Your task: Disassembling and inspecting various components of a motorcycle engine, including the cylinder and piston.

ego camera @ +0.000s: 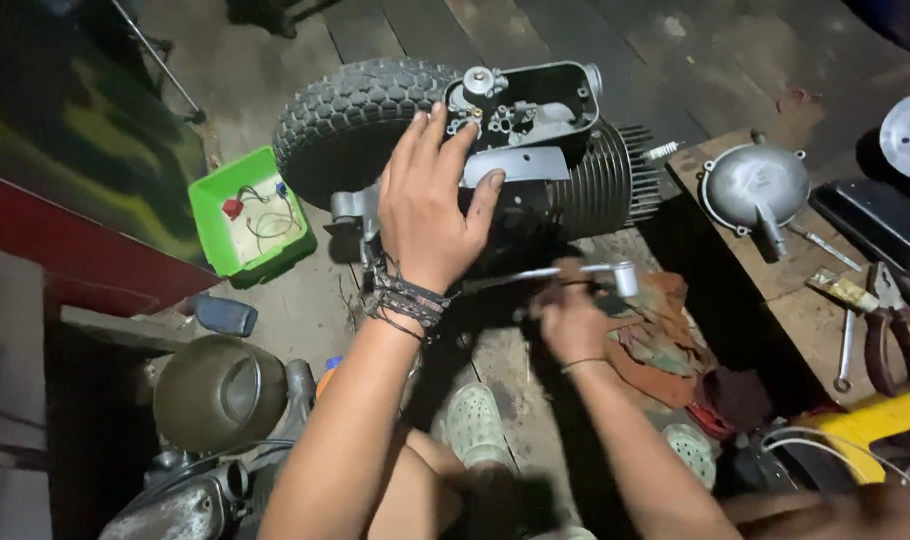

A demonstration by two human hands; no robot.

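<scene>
A scooter engine [535,150] with a finned cylinder and a knobby black tyre [350,125] lies on the concrete floor in front of me. My left hand [430,205] rests flat on its dark casing with the fingers spread, holding nothing; several cord bracelets circle the wrist. Just below the engine, my right hand [572,318] grips the handle of a metal socket wrench [575,272], whose socket end points right. The right hand looks blurred.
A green plastic tray [250,225] with wires sits left of the tyre. A rag [665,340] lies under the wrench. On the right, a wooden board [795,300] carries a round metal cover [755,185], pliers [895,330] and a spanner [845,350]. A headlamp shell [215,390] stands lower left.
</scene>
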